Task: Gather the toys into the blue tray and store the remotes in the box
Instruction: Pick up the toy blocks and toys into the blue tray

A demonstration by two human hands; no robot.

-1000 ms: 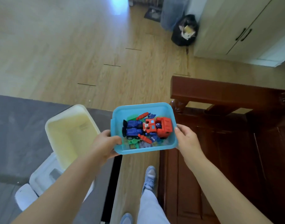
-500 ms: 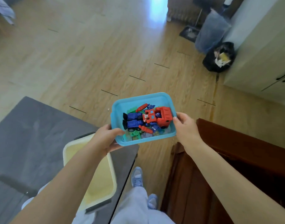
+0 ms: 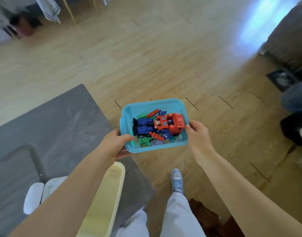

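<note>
The blue tray (image 3: 152,106) is held up in front of me over the wooden floor. My left hand (image 3: 115,142) grips its left rim and my right hand (image 3: 197,134) grips its right rim. In the tray a red and blue robot truck toy (image 3: 161,124) lies on top of several small green, blue and red toy pieces. A pale yellow box (image 3: 104,199) stands on the grey table below my left forearm, which partly hides it. I see no remotes.
The grey table (image 3: 44,127) fills the lower left, with a white object (image 3: 33,197) on it. My legs and a blue shoe (image 3: 176,178) are below the tray. Dark wooden furniture (image 3: 206,218) stands at the bottom right, a black bag (image 3: 294,130) at the right edge.
The view has swung left while both hands keep the tray. The dark wooden furniture and cupboards have slid out to the right, and more open floor shows ahead.
</note>
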